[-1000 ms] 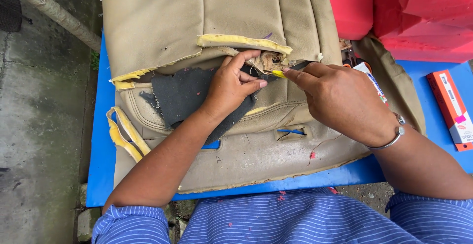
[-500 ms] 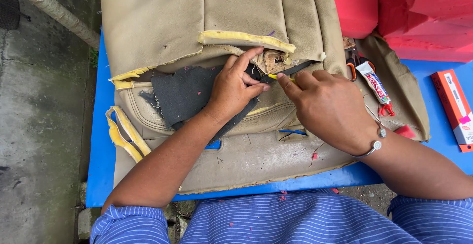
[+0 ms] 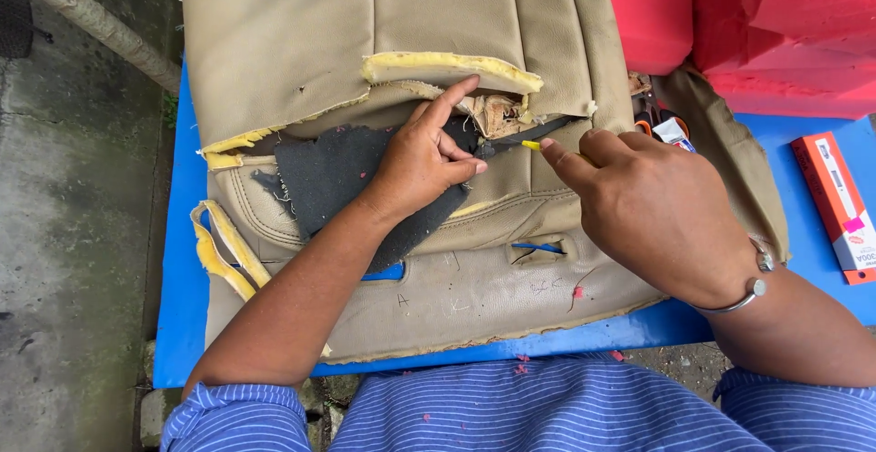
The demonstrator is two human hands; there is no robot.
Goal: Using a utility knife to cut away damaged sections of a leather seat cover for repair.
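My left hand [image 3: 422, 162] lies in the middle of the frame on the dark grey fabric patch [image 3: 333, 183], fingers bent and pressing it down, with the index finger stretched toward the torn opening. My right hand [image 3: 652, 206], right of centre, is closed around a small yellow-tipped tool [image 3: 530, 145] whose tip touches the tear just beside my left fingers. The beige seat cover [image 3: 392, 41] fills the upper and middle part of the frame and lies on the blue tabletop [image 3: 182, 306]. Yellow foam [image 3: 447, 67] shows along the torn edge. An orange box [image 3: 835, 204] lies at the right edge, and red foam blocks [image 3: 776, 32] are in the upper right.
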